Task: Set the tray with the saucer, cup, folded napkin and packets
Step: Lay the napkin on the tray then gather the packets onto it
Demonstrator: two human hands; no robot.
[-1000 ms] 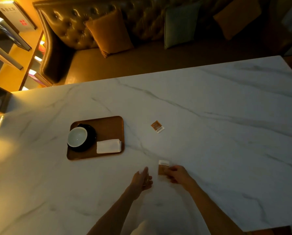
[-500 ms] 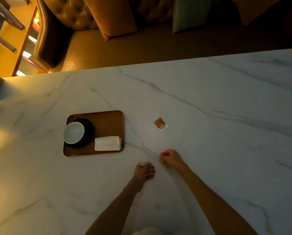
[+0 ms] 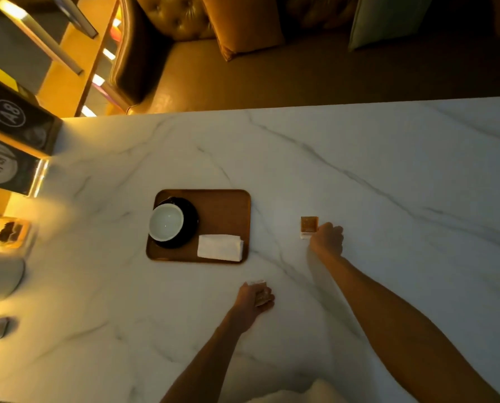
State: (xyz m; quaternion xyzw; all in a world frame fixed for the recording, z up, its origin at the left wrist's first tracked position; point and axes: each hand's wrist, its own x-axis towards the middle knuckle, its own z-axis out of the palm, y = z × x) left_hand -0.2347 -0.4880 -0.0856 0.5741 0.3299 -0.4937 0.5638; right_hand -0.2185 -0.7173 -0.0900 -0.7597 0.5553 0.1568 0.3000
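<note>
A brown wooden tray (image 3: 222, 205) lies on the marble table. On its left part a white cup (image 3: 166, 222) stands on a black saucer (image 3: 191, 225). A folded white napkin (image 3: 220, 247) lies in the tray's near right corner. My left hand (image 3: 254, 298) rests on the table below the tray, its fingers closed around a small packet whose white edge shows at the fingertips. To the right of the tray, my right hand (image 3: 327, 239) touches a second orange-brown packet (image 3: 309, 225) that lies on the table.
The marble table (image 3: 388, 184) stretches far to the right. At the left edge stand a dark sign marked A8 (image 3: 13, 114), a lit holder (image 3: 9, 234) and small objects. A tufted leather bench with cushions (image 3: 243, 27) runs behind the table's far edge.
The packet passed from my right hand into my left hand, which closed on it. My right hand then reached forward to the second packet. The camera swung to the left.
</note>
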